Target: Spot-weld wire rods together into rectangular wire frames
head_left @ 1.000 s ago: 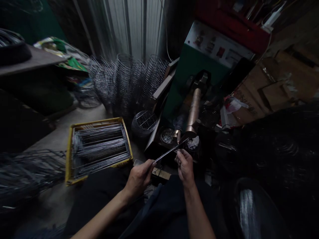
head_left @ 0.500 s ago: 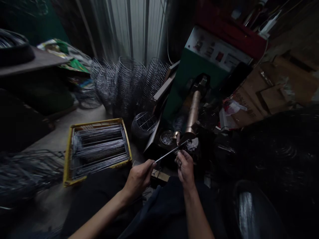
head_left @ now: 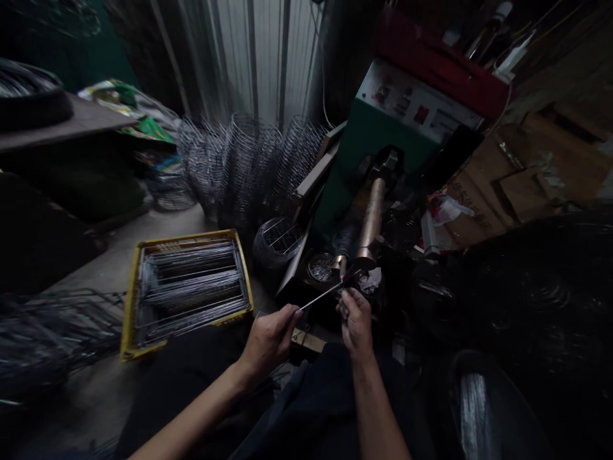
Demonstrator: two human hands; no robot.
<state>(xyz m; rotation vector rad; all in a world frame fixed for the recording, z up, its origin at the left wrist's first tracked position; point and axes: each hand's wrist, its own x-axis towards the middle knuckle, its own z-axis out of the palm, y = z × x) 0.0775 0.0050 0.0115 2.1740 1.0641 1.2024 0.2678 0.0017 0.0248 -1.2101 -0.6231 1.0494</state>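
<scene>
My left hand (head_left: pixel 271 338) is closed round the near end of a thin metal wire piece (head_left: pixel 320 296). The piece slants up and right to the copper electrode tip (head_left: pixel 343 268) of a green machine (head_left: pixel 345 160). Just right of that tip, my right hand (head_left: pixel 357 319) has thumb and fingers pinched together close to the wire's far end. Whatever lies between those fingertips is too small to make out. Above the far end of the wire sits a thick copper-coloured bar (head_left: pixel 371 220). A round dish of small metal bits (head_left: pixel 322 267) stands left of the tip.
A yellow crate (head_left: pixel 128 326) of wire pieces stands on the floor at left. Behind it are several wire baskets (head_left: pixel 246 160) and a single round one (head_left: pixel 278 241). Cardboard boxes (head_left: pixel 479 198) lie at right. A wire coil (head_left: pixel 474 409) is near my right side.
The view has tilted slightly, so the surroundings sit a little lower. Both hands keep nearly the same place and grip, with the wire piece still at the electrode tip.
</scene>
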